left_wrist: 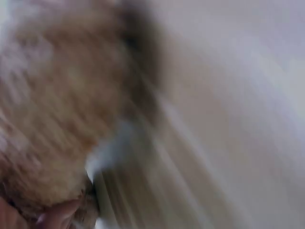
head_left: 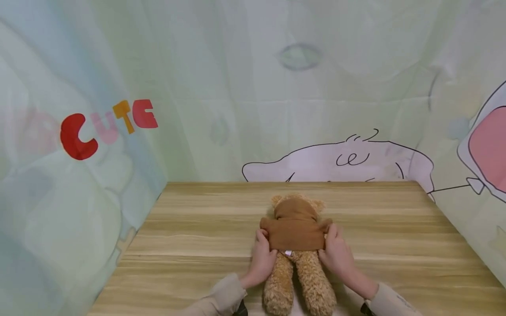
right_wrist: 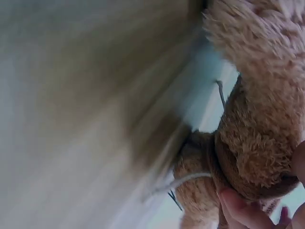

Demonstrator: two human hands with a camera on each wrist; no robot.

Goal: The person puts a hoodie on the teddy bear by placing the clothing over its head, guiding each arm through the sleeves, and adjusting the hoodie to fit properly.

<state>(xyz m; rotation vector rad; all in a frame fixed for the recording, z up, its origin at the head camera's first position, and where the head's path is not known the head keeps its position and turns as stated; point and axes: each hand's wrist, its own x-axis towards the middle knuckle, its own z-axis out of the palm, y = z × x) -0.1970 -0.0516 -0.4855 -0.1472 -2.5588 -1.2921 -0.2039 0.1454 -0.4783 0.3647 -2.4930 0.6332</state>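
Observation:
A light-brown teddy bear [head_left: 316, 285] in a brown hooded top [head_left: 296, 235] lies on the wooden table, head away from me and legs toward me. Its hood covers the back of the head, leaving the ears out, and a small white tag [head_left: 288, 253] shows under the hem. At the top's left side, my left hand [head_left: 262, 259] grips the cloth beside the sleeve. My right hand [head_left: 337, 252] grips the opposite side, and its fingertips [right_wrist: 245, 210] press on the brown cloth in the right wrist view. There a pale cord [right_wrist: 190, 177] hangs from the top. Blurred fur [left_wrist: 62, 95] fills much of the left wrist view.
The wooden table [head_left: 189, 237] reaches back to a pale printed curtain [head_left: 221, 87] with a cartoon outline. More curtain hangs along both sides, with coloured letters [head_left: 79, 137] on the left and a pink balloon print [head_left: 490, 149] on the right.

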